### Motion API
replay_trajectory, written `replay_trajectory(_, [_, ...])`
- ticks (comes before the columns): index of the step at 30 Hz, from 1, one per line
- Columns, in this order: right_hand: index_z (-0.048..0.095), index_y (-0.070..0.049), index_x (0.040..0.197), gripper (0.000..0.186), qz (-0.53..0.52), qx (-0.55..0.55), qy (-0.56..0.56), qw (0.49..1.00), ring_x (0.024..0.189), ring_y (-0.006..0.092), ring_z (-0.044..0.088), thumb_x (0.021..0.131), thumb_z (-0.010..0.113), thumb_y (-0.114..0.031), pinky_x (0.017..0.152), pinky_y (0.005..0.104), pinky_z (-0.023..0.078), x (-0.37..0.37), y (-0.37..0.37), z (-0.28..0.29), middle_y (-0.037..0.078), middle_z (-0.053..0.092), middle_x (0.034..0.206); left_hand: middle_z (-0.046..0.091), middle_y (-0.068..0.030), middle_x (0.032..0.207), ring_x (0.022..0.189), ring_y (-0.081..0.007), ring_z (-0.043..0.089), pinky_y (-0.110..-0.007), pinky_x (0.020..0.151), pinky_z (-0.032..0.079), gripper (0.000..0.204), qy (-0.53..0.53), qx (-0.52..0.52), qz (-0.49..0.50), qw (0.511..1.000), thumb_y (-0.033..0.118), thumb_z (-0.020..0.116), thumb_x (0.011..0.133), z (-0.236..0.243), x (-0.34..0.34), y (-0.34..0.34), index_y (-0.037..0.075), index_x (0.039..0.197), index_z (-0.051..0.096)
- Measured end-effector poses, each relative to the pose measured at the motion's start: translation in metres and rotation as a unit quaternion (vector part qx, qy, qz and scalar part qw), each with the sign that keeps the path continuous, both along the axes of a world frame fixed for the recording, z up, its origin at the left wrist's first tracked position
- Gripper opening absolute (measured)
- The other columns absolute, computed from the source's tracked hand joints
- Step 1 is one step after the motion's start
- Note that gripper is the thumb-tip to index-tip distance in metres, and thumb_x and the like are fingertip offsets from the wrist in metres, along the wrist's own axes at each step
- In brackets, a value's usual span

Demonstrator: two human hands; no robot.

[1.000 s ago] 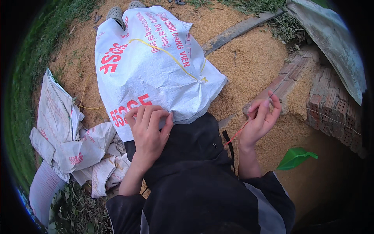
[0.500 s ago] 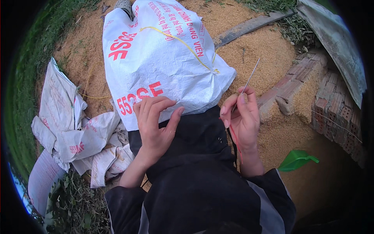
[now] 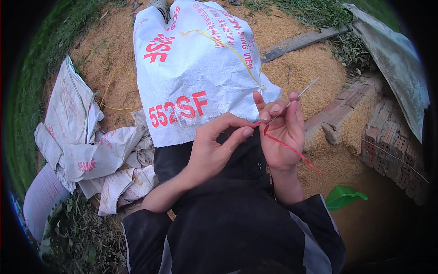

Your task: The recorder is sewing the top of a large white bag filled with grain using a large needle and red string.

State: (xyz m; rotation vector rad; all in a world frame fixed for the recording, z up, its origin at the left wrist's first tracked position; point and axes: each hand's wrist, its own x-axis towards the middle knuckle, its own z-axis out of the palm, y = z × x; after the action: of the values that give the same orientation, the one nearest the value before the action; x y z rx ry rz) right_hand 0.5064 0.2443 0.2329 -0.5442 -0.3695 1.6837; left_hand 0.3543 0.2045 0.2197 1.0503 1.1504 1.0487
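Fingers [image 3: 233,120] pinch at both ends of one relation: a slim needle [image 3: 309,86] on the slant

We see the left hand [image 3: 210,144] with thumb and forefinger pressed together at a red strand [image 3: 301,155], just beside the needle's lower end. In the right hand [image 3: 281,147], palm turned up to us, the fingers pinch the needle about midway, while the leftmost finger stands apart from the rest.

What matters most to us is the needle's line. Its long axis runs from low on the left, by the left fingertips, to high on the right, where a bare length sticks out clear of the right hand. So the left hand is nearer the lower end and the right hand has the shaft; from the left fingertips, the needle lies up and to the right. The strand bends away from that lower end, crosses in front of the right palm and trails a loose tail down to the right. A white sack [image 3: 191,77] lies just beyond the hands, over the dark-clothed lap.

We cannot make out an eye in the needle, nor whether the strand passes through it. The left fingertips cover that spot, and we cannot tell if they grip the metal too. The right fingers hide part of the shaft. A shoe [image 3: 158,5] beyond the sack is cut off by the upper edge.
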Motion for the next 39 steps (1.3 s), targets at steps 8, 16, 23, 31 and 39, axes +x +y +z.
replay_trajectory(8, [0.047, -0.012, 0.119, 0.015, 0.053, 0.126, 0.132, 0.982, 0.067, 0.0199, 0.059, 0.109, 0.037, -0.016, 0.098, 0.0429, 0.043, 0.038, 0.006, 0.007, 0.001, 0.054, 0.073, 0.067, -0.0052, 0.086, 0.073, -0.0095, 0.061, -0.023, 0.068, 0.048, 0.006, 0.215, 0.102, 0.233, 0.943, 0.001, 0.067, 0.095, 0.0, -0.047, 0.013, -0.003, 0.098, 0.068])
replay_trajectory(16, [0.048, -0.003, 0.11, 0.008, -0.103, 0.247, 0.049, 0.962, 0.065, 0.0116, 0.047, 0.103, 0.047, -0.005, 0.068, 0.0278, 0.037, 0.074, 0.046, 0.045, 0.004, 0.055, 0.089, 0.066, -0.0066, 0.08, 0.068, -0.0112, 0.059, -0.024, 0.065, 0.047, 0.006, 0.285, 0.148, 0.186, 0.929, -0.001, 0.071, 0.089, 0.012, -0.046, 0.024, -0.003, 0.095, 0.07])
replay_trajectory(23, [0.05, 0.002, 0.108, 0.011, -0.165, 0.167, 0.244, 0.941, 0.062, 0.0107, 0.043, 0.104, 0.047, -0.008, 0.062, 0.0275, 0.034, 0.102, 0.064, 0.049, 0.007, 0.058, 0.094, 0.065, -0.0072, 0.079, 0.068, -0.0133, 0.06, -0.027, 0.064, 0.047, 0.008, 0.326, 0.123, 0.4, 0.848, -0.001, 0.07, 0.089, 0.0, -0.097, 0.042, -0.002, 0.096, 0.069])
replay_trajectory(31, [0.065, 0.001, 0.116, 0.021, -0.012, 0.245, -0.46, 0.853, 0.055, -0.0007, 0.032, 0.096, 0.066, -0.005, 0.06, 0.021, 0.032, 0.016, 0.041, 0.036, 0.008, 0.067, 0.106, 0.065, -0.0057, 0.085, 0.076, -0.0122, 0.063, -0.025, 0.068, 0.049, 0.013, 0.272, 0.18, 0.12, 0.938, -0.003, 0.074, 0.084, 0.032, -0.083, 0.026, -0.001, 0.097, 0.073])
replay_trajectory(39, [0.07, 0.003, 0.103, 0.011, 0.221, 0.048, -0.412, 0.883, 0.059, -0.0052, 0.037, 0.095, 0.069, -0.005, 0.049, 0.0172, 0.023, -0.036, 0.026, 0.016, -0.007, 0.059, 0.073, 0.066, -0.0051, 0.088, 0.077, -0.011, 0.065, -0.026, 0.069, 0.051, 0.018, 0.166, 0.157, 0.116, 0.967, 0.001, 0.074, 0.086, 0.03, -0.07, 0.03, 0.001, 0.105, 0.072])
